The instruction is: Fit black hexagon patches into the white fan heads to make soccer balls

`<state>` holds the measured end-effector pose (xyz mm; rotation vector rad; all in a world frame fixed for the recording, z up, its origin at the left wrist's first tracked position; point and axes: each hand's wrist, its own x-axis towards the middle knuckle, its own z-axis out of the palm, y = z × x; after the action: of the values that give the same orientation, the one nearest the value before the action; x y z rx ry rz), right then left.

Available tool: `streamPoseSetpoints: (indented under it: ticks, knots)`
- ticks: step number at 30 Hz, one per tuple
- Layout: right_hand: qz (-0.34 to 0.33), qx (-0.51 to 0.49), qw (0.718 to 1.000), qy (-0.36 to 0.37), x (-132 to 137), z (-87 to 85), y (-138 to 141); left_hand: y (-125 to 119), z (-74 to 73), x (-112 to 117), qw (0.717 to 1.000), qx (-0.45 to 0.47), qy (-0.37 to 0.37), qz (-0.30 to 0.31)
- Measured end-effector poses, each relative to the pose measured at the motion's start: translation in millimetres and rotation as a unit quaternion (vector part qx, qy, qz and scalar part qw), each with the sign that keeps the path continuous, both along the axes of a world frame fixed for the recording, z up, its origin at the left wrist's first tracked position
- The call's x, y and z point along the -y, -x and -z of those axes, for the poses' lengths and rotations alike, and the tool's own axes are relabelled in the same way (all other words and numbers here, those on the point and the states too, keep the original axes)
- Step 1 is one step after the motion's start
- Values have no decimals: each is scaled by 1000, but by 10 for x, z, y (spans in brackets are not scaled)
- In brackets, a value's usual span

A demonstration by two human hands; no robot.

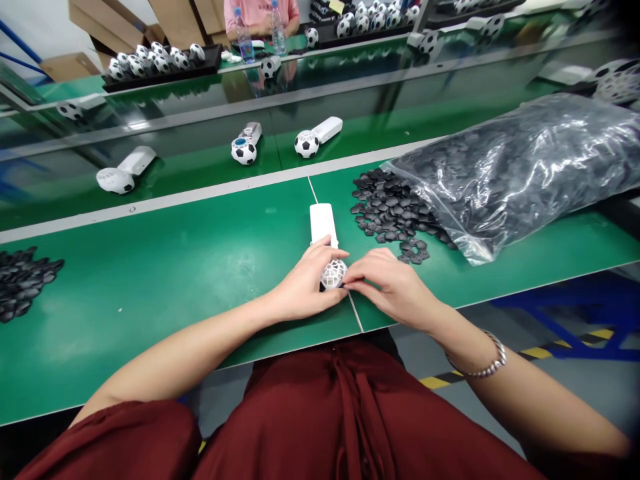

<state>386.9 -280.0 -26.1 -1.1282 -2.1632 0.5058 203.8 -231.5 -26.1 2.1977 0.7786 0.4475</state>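
A white device with a flat body (323, 222) and a round, football-patterned grille head (333, 273) lies on the green bench in front of me. My left hand (313, 279) curls around the left side of the head, thumb near its lower edge and fingers over its top. At the head's lower right, my right hand (387, 283) pinches with thumb and forefinger against the rim. Whatever is between those fingertips is too small and covered to make out. Loose black pentagon-shaped pieces (395, 210) are heaped to the right, a few of them close to my right hand.
A clear plastic bag (530, 167) full of black pieces lies at the right. Another black heap (25, 280) is at the far left. Beyond a metal strip, football-headed devices (307, 143) rest on a green belt. Across it sits a person (263, 20) near bottles and filled trays (160, 67).
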Motion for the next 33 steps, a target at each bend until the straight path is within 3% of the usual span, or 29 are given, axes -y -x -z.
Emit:
streamPoseSetpoints:
  ticks: [4, 10, 14, 17, 19, 21, 23, 27, 33]
  knots:
    - [-17, -39, 998, 39, -17, 19, -5, -1, 7, -3, 1000, 8, 1, 8]
    - [40, -127, 977, 166, -14, 45, 59, -1, -10, -7, 1000, 6, 16, 12]
    - [61, -134, 970, 193, -22, 49, 80, 3, -22, -17, 1000, 1, 12, 28]
    - [109, -84, 979, 152, 6, 87, -95, 12, -21, -19, 1000, -2, 12, 24]
    - [205, -6, 974, 94, 41, 143, -308, 18, -18, -23, 1000, -1, 16, 11]
    - [308, 94, 946, 41, 74, 219, -534, 21, -18, -38, 1000, 6, 15, 6]
    - [352, 156, 923, 15, 90, 301, -708, 22, -30, -68, 1000, 12, 8, 22]
    - [316, 139, 938, 2, 60, 405, -829, 46, -66, -123, 997, 3, 0, 80]
    - [286, 143, 948, 4, 54, 416, -838, 126, -40, -78, 996, -43, 33, -69]
